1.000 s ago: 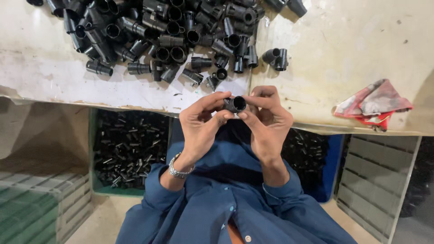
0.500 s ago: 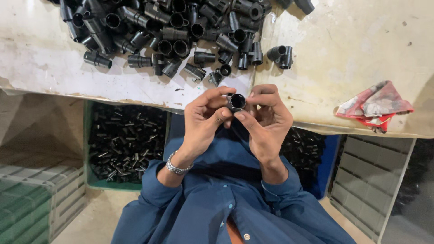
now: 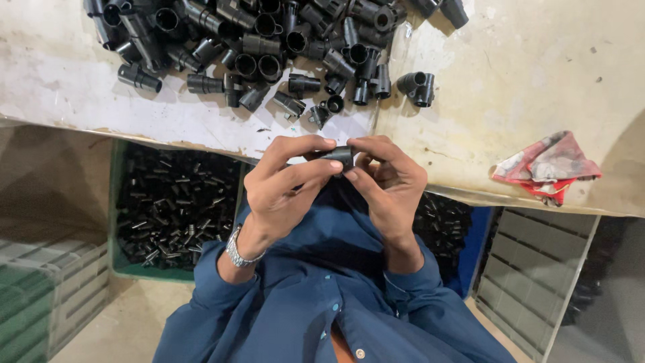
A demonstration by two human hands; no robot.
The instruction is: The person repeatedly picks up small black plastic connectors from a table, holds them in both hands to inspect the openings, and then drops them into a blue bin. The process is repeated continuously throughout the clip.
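Worn whitish worktable (image 3: 510, 81) is being lit evenly; green crate (image 3: 117, 202) and blue bin (image 3: 474, 242) are being kept beneath it, grey slatted crates (image 3: 537, 269) stacked beside, on beige floor (image 3: 114, 323).

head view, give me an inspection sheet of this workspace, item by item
surface: worn, stained whitish table, a seam running down it.
job's things: one small black plastic fitting held between both hands, in front of the table edge.
clutter: heap of black pipe fittings on the far side of the table; red and white rag near the edge.
grippers: left hand and right hand each have a fingertip grip on the fitting; metal watch on the left wrist.
cables: nothing seen.
surroundings: green crate of small black parts under the table; grey slatted crate beside it; blue shirt sleeves.
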